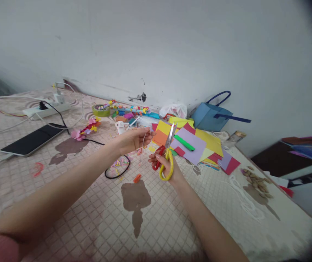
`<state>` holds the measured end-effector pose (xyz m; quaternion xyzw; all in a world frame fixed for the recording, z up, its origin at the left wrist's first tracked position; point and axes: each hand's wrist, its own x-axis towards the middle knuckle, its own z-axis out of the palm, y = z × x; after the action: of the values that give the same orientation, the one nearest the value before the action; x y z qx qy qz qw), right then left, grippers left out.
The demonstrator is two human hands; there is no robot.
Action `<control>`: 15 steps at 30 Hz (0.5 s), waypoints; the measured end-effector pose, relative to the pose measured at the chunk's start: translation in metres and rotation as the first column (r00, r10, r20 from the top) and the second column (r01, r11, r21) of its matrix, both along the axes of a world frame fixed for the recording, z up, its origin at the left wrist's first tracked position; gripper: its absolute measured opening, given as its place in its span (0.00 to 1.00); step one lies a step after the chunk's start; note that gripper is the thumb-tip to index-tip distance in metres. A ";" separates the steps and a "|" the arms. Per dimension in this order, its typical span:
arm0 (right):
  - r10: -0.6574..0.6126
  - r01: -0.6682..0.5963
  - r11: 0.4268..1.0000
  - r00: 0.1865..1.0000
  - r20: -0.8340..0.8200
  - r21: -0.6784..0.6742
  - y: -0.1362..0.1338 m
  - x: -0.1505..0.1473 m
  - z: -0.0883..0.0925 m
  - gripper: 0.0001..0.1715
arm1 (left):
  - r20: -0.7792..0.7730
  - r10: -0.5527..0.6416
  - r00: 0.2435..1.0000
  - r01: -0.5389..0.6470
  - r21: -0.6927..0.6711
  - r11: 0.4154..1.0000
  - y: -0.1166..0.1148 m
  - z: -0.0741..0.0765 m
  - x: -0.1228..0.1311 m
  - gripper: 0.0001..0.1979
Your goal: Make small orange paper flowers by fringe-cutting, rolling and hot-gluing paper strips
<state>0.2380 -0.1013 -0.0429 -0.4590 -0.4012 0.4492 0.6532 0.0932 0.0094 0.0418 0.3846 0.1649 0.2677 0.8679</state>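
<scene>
My right hand (pixel 164 164) grips a pair of scissors (pixel 167 153) with one red and one yellow handle loop; the metal blades point up and away. My left hand (pixel 134 140) is just left of the blades, fingers curled and pinched on a thin white string (pixel 144 141) that hangs in a small loop from the fingertips. Both hands hover above a patterned tiled mat (pixel 95 214). Right behind the blades lies a pile of coloured paper sheets (pixel 196 145) with a green marker (pixel 184 143) on top.
A tablet (pixel 32 140) and a power strip (pixel 46 110) with cables lie at the left. A black loop of cord (pixel 117 171), paper flowers (pixel 86 130), a tape roll (pixel 100 110) and craft bits sit ahead. A blue bag (pixel 210 116) stands against the wall.
</scene>
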 end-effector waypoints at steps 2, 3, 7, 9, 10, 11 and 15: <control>-0.002 0.002 1.000 1.000 -0.005 -0.007 0.000 0.001 -0.001 0.16 | 0.008 0.016 1.000 -0.015 -0.021 1.000 -0.001 0.004 -0.002 0.12; -0.001 0.001 1.000 1.000 -0.007 -0.010 0.001 0.001 -0.001 0.16 | 0.018 0.020 1.000 -0.019 -0.024 1.000 -0.001 0.006 -0.003 0.12; 0.007 -0.008 1.000 1.000 -0.007 -0.020 0.002 0.003 -0.004 0.16 | 0.043 0.013 0.999 -0.013 -0.007 1.000 -0.001 0.009 -0.004 0.12; 0.016 -0.016 1.000 1.000 -0.001 -0.026 0.002 0.003 -0.005 0.17 | 0.047 0.019 0.999 -0.020 0.012 1.000 -0.001 0.008 -0.004 0.11; 0.020 -0.020 0.999 1.000 0.005 -0.030 0.002 0.003 -0.005 0.17 | 0.051 0.026 0.998 -0.027 0.020 0.999 -0.001 0.007 -0.003 0.11; 0.024 -0.023 0.999 1.000 0.012 -0.034 0.002 0.003 -0.005 0.17 | 0.057 0.032 0.998 -0.034 0.027 0.999 -0.001 0.007 -0.003 0.11; 0.013 -0.010 0.999 0.998 0.060 -0.051 0.001 0.001 -0.004 0.19 | 0.066 0.054 0.996 -0.057 0.047 0.997 -0.001 0.006 -0.003 0.10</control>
<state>0.2393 -0.1000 -0.0471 -0.4863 -0.4117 0.4488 0.6266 0.0905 0.0084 0.0482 0.3923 0.1408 0.3080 0.8552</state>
